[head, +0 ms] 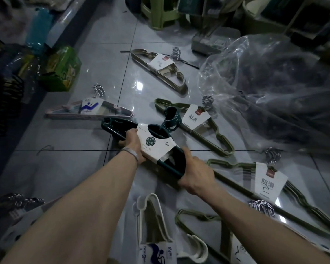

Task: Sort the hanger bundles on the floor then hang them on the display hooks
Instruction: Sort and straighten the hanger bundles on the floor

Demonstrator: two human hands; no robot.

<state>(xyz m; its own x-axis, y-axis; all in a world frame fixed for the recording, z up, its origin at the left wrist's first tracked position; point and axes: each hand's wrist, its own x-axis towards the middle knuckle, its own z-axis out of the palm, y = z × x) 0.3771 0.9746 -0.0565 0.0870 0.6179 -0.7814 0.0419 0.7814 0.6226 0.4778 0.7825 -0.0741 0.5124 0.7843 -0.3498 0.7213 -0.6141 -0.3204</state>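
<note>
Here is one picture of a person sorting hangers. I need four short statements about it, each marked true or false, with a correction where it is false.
1. The left hand and the right hand both grip the dark teal plastic hanger bundle. True.
2. The pale pink hanger bundle lies to the right of the teal one. False: it lies on the floor to its left.
3. The large clear plastic bag lies on the right of the tiled floor. True.
4. The bright green box sits inside that bag. False: it stands far left, apart from the bag.
</note>
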